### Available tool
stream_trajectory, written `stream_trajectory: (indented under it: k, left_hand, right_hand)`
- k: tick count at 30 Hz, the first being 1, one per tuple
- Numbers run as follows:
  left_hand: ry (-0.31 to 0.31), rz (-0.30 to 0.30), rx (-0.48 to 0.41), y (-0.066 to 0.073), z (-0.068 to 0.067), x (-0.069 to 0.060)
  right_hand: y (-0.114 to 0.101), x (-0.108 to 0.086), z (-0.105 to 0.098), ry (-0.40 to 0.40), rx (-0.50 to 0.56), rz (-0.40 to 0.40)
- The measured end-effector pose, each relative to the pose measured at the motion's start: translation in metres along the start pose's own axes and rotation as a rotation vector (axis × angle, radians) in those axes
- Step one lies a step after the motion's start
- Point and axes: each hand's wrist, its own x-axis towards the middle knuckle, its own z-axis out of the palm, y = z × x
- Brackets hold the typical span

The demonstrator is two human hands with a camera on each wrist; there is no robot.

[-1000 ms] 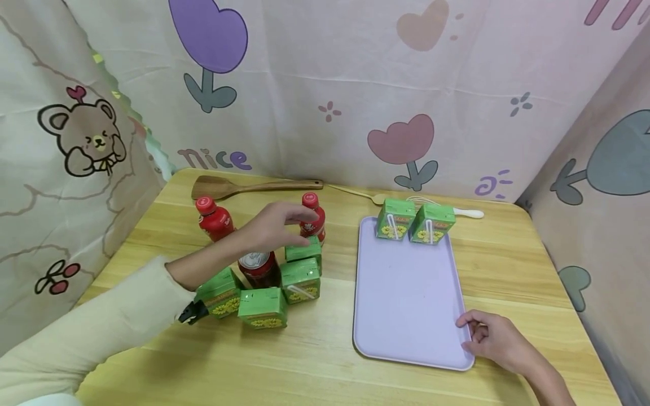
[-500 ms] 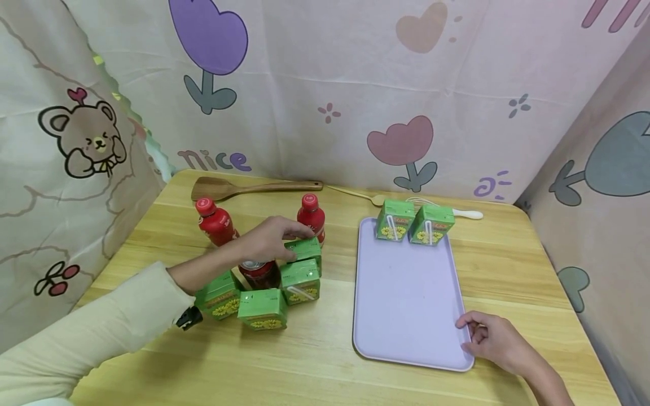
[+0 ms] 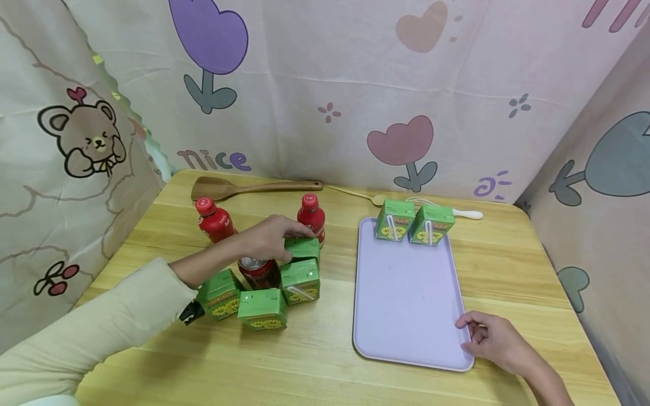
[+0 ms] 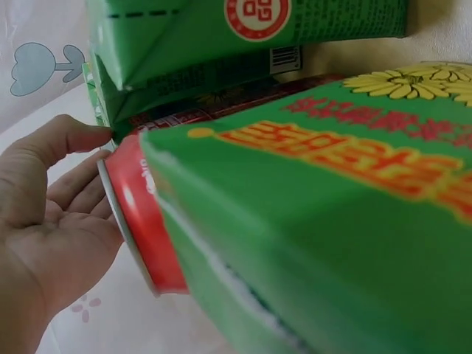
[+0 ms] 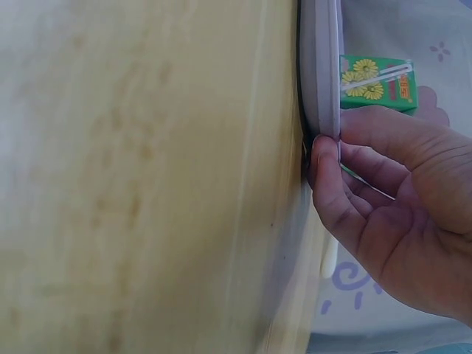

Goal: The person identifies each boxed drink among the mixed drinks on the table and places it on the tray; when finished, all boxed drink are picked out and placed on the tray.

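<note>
My left hand [image 3: 266, 239] grips the rearmost green drink carton [image 3: 304, 248] in the left group, fingers behind its top and thumb at its near left side. In the left wrist view my left hand [image 4: 59, 214] reaches past a red soda can [image 4: 151, 221], and large cartons hide part of its work. Just in front of the gripped carton stands another drink carton [image 3: 301, 281]. My right hand [image 3: 500, 341] pinches the right rim of the lilac tray [image 3: 406, 304] near its front corner; the right wrist view shows thumb and fingers on the rim.
Two drink cartons [image 3: 395, 220] stand at the tray's far end. Red bottles [image 3: 215, 221] are behind the dark red can [image 3: 260, 273], with more cartons [image 3: 263, 310] in front. A wooden spatula [image 3: 254, 187], a spoon [image 3: 376, 198] and a whisk [image 3: 467, 213] lie along the back.
My left hand has come down from above the rear carton and taken hold of it. The carton has shifted slightly, and a dark gap shows before it. My right hand has stayed on the tray.
</note>
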Motion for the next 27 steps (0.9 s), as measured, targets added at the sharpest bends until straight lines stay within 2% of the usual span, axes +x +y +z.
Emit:
stream_trajectory:
  k: [7, 18, 27]
  left_hand:
    - [-0.015, 0.001, 0.026, -0.0015, 0.0004, 0.0029]
    - [0.01, -0.016, -0.078, -0.0047, 0.0005, 0.0011]
    - [0.025, -0.032, -0.07, -0.0059, -0.0001, 0.0012]
  right_hand:
    - [0.003, -0.0016, 0.001, 0.005, -0.017, -0.021]
    - [0.0028, -0.0016, 0.001, 0.004, -0.025, -0.015]
    - [0.0027, -0.0009, 0.0014, 0.002, -0.019, -0.02]
